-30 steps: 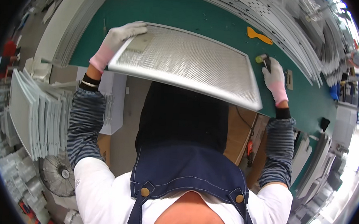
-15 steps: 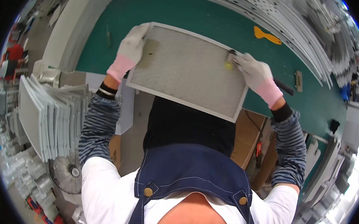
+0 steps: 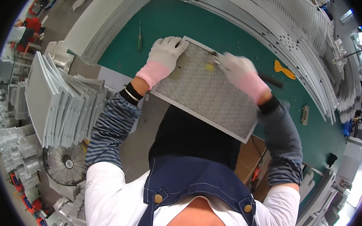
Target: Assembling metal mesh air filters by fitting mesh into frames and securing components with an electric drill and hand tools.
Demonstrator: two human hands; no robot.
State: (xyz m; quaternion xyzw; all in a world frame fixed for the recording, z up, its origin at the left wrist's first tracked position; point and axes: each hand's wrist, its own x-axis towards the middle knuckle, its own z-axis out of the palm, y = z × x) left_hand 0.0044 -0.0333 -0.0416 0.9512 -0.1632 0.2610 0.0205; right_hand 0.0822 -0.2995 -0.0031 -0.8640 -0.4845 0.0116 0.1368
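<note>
A framed metal mesh panel [image 3: 215, 92] lies tilted over the near edge of the green worktable, its lower corner toward my apron. Its thin pale frame surrounds the grey mesh, and a plain greenish plate [image 3: 178, 67] shows near the left end. My left hand [image 3: 163, 57], in a white glove with a pink cuff, grips the panel's left end near the far corner. Over the far edge, my right hand [image 3: 240, 71], gloved alike and blurred, is closed round a small hammer [image 3: 273, 80]. The hammer's black handle sticks out to the right; its yellow-tipped head is above the mesh.
A yellow scraper [image 3: 284, 69], a screwdriver [image 3: 139, 42] and a small metal plate [image 3: 304, 115] lie on the green tabletop [image 3: 170, 19]. Mesh sheets [image 3: 108, 21] are stacked far left, long strips along the back. Framed panels [image 3: 61, 105] stand left, above a fan [image 3: 67, 163].
The view has shifted, and the panel appears further right and more steeply tilted. My right hand and the hammer have moved leftward along the panel's far edge. My left hand stays at its left end.
</note>
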